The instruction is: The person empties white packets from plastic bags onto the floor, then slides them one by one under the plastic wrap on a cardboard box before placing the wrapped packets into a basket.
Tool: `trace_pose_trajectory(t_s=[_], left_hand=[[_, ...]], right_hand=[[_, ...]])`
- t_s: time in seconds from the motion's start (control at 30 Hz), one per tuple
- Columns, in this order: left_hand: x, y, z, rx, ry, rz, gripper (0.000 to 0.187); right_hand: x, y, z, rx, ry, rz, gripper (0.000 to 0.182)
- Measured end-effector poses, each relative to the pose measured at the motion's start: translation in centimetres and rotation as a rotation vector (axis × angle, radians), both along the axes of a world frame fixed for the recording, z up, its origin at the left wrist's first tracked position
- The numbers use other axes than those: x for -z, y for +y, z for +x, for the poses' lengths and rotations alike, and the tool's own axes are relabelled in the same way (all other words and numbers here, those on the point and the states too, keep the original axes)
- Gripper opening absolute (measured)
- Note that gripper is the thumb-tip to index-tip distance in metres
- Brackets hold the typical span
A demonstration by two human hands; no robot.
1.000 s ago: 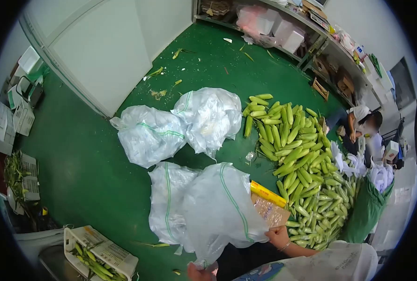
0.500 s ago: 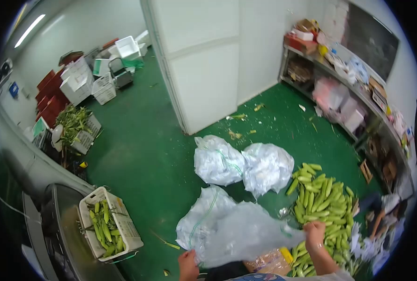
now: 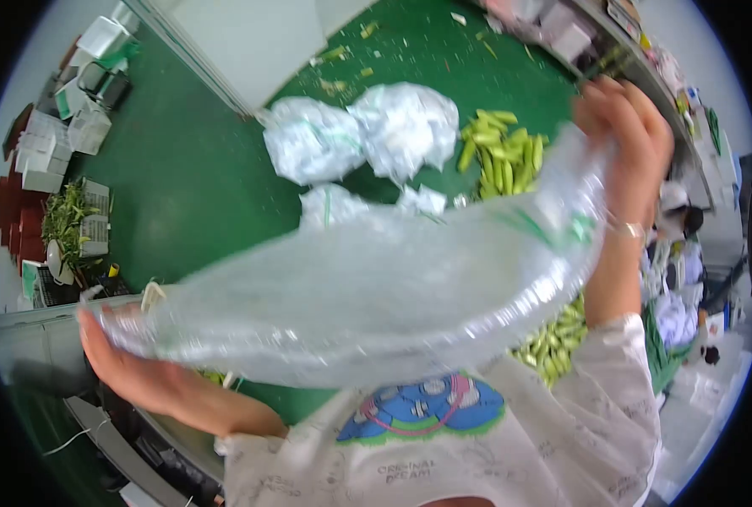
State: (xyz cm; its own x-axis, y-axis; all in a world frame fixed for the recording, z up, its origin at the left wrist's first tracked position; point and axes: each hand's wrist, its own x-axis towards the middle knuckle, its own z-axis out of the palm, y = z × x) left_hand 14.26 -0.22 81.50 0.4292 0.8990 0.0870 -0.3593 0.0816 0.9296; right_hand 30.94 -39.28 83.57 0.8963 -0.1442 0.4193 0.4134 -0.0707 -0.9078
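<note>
A large clear plastic bag [image 3: 351,296] with green markings stretches across in front of my chest. At its left end my left hand [image 3: 127,363] has its fingers closed on the film. My right hand [image 3: 629,144], raised higher, grips the other end in a bunch; its fingertips are slightly blurred. Beyond the bag, two filled plastic bags [image 3: 405,127] sit side by side on the green floor. Another whitish bag [image 3: 329,207] shows only partly behind the held one. Green ears of corn [image 3: 507,156] lie heaped on the right, the pile's middle hidden by the bag.
A long shelf [image 3: 591,42] with bags and boxes runs along the right wall. At far right a person [image 3: 678,221] is near white bags. On the left stand a crate of leafy husks [image 3: 95,221] and stacked white boxes [image 3: 45,144]. A white partition [image 3: 249,42] rises ahead.
Both my hands have risen and spread apart, lifting the plastic bag from low over the floor to chest height and stretching it wide. The view has tilted down toward my shirt.
</note>
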Motion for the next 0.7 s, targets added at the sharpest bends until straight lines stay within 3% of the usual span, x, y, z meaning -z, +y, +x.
trace_pose_trajectory(t_s=[0.03, 0.07, 0.13, 0.17, 0.27, 0.33, 0.43, 0.5, 0.53, 0.57, 0.63, 0.7], left_hand=[[1.4, 1.1, 1.0, 0.025, 0.126, 0.065, 0.017], [3.8, 1.9, 2.4, 0.046, 0.226, 0.138, 0.015], [7.6, 2.3, 3.2, 0.091, 0.215, 0.049, 0.017], [9.2, 3.5, 2.9, 0.082, 0.203, 0.041, 0.020], [9.8, 7.0, 2.4, 0.046, 0.216, 0.055, 0.025], [9.0, 8.0, 2.1, -0.073, 0.253, 0.062, 0.031], [9.9, 12.4, 0.8, -0.006, 0.244, 0.021, 0.033], [11.4, 14.3, 0.2, -0.048, 0.242, 0.081, 0.034], [11.4, 15.5, -0.1, -0.105, 0.208, 0.090, 0.034], [11.1, 16.6, -0.4, -0.164, 0.171, 0.100, 0.035], [6.8, 17.0, -0.8, -0.270, 0.029, 0.371, 0.037], [1.4, 16.8, -0.2, -0.302, -0.212, 0.392, 0.036]], right_hand=[[1.5, 1.8, -0.3, 0.151, 0.074, -0.016, 0.016], [5.1, 1.8, 0.4, 0.053, 0.056, 0.003, 0.009], [9.2, 3.5, 1.4, -0.038, 0.036, 0.021, 0.032], [9.6, 4.9, 1.6, -0.053, 0.083, 0.136, 0.040], [6.4, 5.3, 4.2, 0.037, -0.048, 0.106, 0.042], [5.1, 4.8, 4.7, -0.091, -0.160, -0.070, 0.034], [7.2, 4.6, 3.5, -0.242, -0.057, -0.188, 0.029], [7.0, 3.7, 1.4, -0.163, 0.054, -0.231, 0.028], [6.2, 3.4, 0.0, -0.097, 0.148, -0.270, 0.028], [4.4, 2.8, -0.9, -0.104, 0.085, -0.141, 0.029], [1.5, 1.9, -2.7, -0.041, -0.009, -0.072, 0.034], [1.5, 1.7, -3.6, -0.116, 0.044, -0.068, 0.038]])
